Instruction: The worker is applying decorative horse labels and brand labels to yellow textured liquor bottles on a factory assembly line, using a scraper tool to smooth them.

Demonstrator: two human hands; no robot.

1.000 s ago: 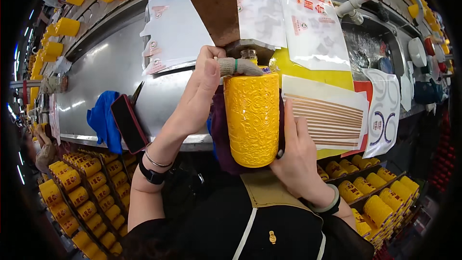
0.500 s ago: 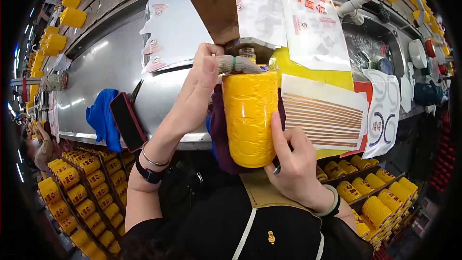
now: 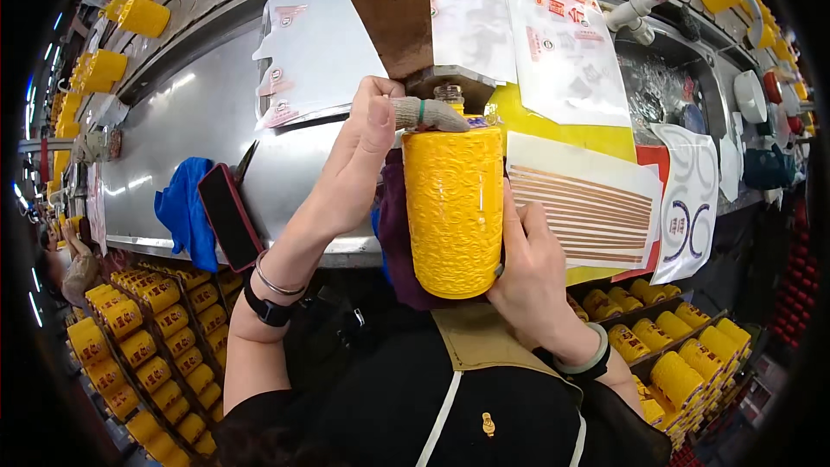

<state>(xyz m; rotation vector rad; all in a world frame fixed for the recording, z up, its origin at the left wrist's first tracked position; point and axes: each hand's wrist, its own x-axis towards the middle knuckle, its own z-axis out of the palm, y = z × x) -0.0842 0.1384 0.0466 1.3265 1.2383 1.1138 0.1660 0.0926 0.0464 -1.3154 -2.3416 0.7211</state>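
A yellow bottle (image 3: 454,212) with an embossed, swirling surface lies in front of me, its clear threaded neck (image 3: 447,93) pointing away. My left hand (image 3: 353,151) grips it at the shoulder, and a grey finger cover with a green band lies across the top. Along the lower right side, my right hand (image 3: 538,281) is closed on the bottle, with some fingers hidden behind it. Dark purple cloth (image 3: 394,246) shows under the bottle's left side. Beyond the neck stands a brown angled block (image 3: 385,13).
Left of my arm lie a phone (image 3: 228,218) and a blue cloth (image 3: 185,212). To the right are a sheet of copper-coloured strips (image 3: 579,212), a white sheet with purple curved labels (image 3: 686,207) and a sink with a tap (image 3: 640,13). Racks of yellow bottles (image 3: 156,355) stand below.
The bottle has turned, so a more strongly patterned side faces up. My right fingers have slid round its right side. Yellow bottles along the far left line have shifted.
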